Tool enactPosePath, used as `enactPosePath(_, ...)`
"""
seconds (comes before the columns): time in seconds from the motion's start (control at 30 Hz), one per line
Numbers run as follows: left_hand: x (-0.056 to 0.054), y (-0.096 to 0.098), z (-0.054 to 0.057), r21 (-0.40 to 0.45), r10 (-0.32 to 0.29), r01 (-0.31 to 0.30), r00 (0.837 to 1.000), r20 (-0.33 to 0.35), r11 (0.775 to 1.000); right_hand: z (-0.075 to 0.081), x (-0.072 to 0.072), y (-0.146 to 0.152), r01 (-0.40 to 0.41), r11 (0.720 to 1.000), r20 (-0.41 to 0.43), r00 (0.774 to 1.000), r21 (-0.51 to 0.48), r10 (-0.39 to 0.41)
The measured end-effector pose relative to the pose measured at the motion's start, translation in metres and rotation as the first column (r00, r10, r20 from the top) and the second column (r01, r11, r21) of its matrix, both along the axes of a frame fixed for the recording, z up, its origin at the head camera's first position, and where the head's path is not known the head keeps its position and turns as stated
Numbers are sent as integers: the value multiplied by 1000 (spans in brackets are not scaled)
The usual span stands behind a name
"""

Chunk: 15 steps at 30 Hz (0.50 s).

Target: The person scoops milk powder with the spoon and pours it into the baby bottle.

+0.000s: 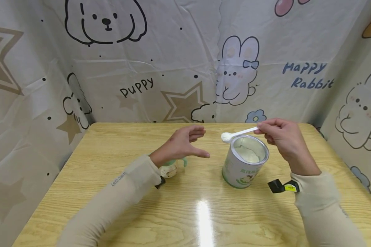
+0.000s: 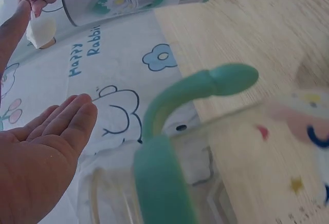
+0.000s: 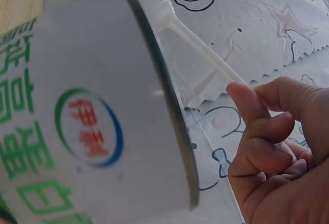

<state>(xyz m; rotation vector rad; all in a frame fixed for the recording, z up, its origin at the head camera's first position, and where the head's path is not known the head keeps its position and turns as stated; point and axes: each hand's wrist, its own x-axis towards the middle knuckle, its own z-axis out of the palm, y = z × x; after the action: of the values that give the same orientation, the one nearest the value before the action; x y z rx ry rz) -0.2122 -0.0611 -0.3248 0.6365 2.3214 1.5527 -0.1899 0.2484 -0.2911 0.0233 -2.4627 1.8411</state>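
Observation:
Between thumb and fingers my right hand (image 1: 279, 139) pinches the handle end of a white measuring scoop (image 1: 242, 132), held level above the back rim of a milk powder can (image 1: 239, 173). White powder heaps in the scoop's bowl (image 3: 157, 8). The can is open and pale powder (image 1: 250, 154) shows inside. My left hand (image 1: 185, 142) is raised, fingers extended and thumb apart, holding nothing. Below and behind its wrist stands a clear baby bottle (image 1: 168, 170) with a green collar and handle (image 2: 226, 80), partly hidden by the arm; in the left wrist view its neck looks uncapped.
A wooden table (image 1: 185, 212) carries the can and the bottle. Behind and at both sides hangs a white cloth (image 1: 179, 51) printed with cartoon animals and stars. Black wrist devices (image 1: 276, 186) sit on the sleeves.

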Motion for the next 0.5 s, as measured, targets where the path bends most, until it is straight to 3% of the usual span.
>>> enactPosePath(0.13,-1,-7,0,-14,-2,2,1000,-7,1000,0,-1,-6,-2,999,0,1000,40,2)
enactPosePath(0.5,0,-27,-1,-38,4,-5,1000,-18,999,3,-5,-28,-31,999,-19,999,-5,31)
